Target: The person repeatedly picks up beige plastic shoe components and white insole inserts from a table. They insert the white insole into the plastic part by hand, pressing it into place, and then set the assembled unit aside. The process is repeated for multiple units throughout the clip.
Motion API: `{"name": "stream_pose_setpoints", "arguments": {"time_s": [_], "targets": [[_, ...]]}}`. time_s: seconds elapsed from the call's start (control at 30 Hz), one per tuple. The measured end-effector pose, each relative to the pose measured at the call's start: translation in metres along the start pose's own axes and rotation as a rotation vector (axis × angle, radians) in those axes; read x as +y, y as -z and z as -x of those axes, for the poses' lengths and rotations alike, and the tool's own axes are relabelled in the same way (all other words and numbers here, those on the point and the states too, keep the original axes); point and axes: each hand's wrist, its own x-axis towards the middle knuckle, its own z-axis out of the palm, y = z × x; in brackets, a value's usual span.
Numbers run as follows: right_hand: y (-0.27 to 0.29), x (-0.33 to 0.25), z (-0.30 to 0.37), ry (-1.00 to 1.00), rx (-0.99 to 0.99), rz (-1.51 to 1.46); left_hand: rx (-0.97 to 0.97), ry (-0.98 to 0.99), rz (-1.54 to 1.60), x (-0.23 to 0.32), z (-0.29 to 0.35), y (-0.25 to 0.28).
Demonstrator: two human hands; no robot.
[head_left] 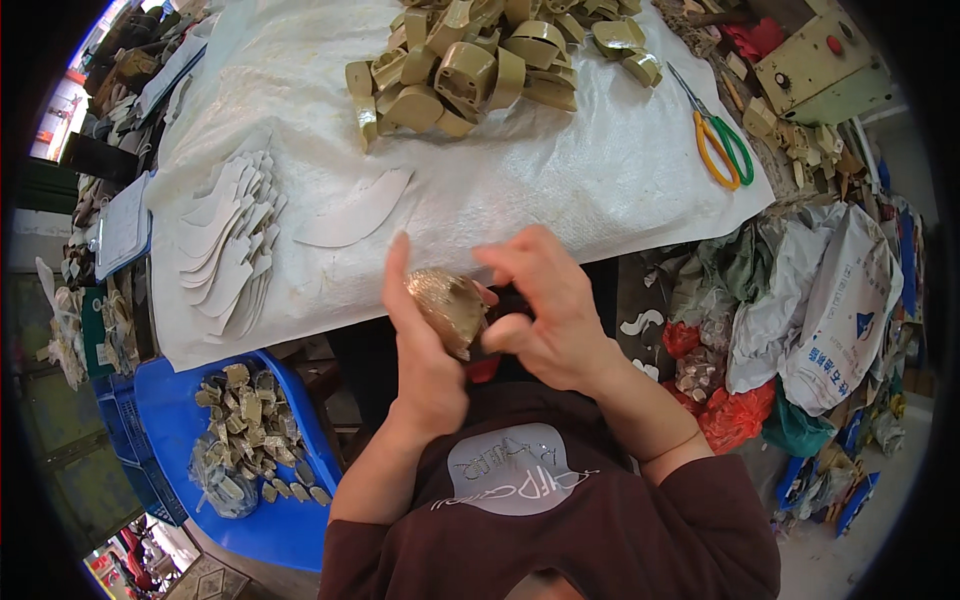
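In front of my chest, my left hand (420,340) is closed around a shiny gold shoe heel (446,306), its thumb pointing up along the near side. Close by on the right, my right hand (552,310) has its thumb and index finger apart, with the thumb by the heel's edge; some of its fingers are hidden or blurred. Just beyond, a single curved white piece (358,212) lies flat on the white-covered table (450,200). Left of it is an overlapping stack of similar white pieces (232,240). A heap of beige shoe heels (465,75) sits at the far side.
Scissors with orange and green handles (722,150) lie at the table's right. A blue plastic chair (200,510) at lower left carries many small gold heels (250,410). Plastic bags (820,310) crowd the right side, below a metal control box (822,65).
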Motion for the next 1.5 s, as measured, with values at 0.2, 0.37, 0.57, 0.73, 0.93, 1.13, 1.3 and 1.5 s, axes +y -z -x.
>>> {"name": "stream_pose_setpoints", "arguments": {"time_s": [0.2, 0.37, 0.57, 0.73, 0.93, 1.13, 1.3, 1.5], "targets": [[0.006, 0.007, 0.004, -0.097, -0.033, -0.322, -0.057, 0.071, -0.141, 0.014, -0.002, 0.002], [0.002, 0.021, 0.005, -0.328, -0.104, -0.682, 0.057, 0.313, 0.102, 0.015, -0.001, 0.005], [0.01, 0.031, -0.001, -0.474, -0.301, -0.802, -0.059, 0.033, -0.331, 0.019, -0.001, 0.019], [0.005, 0.012, -0.003, -0.26, -0.133, -0.323, 0.01, -0.005, -0.456, 0.02, -0.007, 0.014], [0.004, 0.022, 0.006, -0.453, -0.146, -0.878, 0.121, -0.011, -0.417, 0.01, -0.003, 0.003], [0.002, 0.008, 0.003, -0.355, -0.133, -0.377, 0.303, -0.233, -0.68, 0.008, -0.007, -0.017], [-0.021, 0.017, 0.012, -0.479, 0.002, -0.649, 0.351, -0.244, -0.737, 0.0, -0.008, -0.015], [-0.024, 0.011, 0.017, -0.38, -0.072, -0.515, 0.385, -0.267, -0.76, -0.002, -0.006, -0.01]]}}
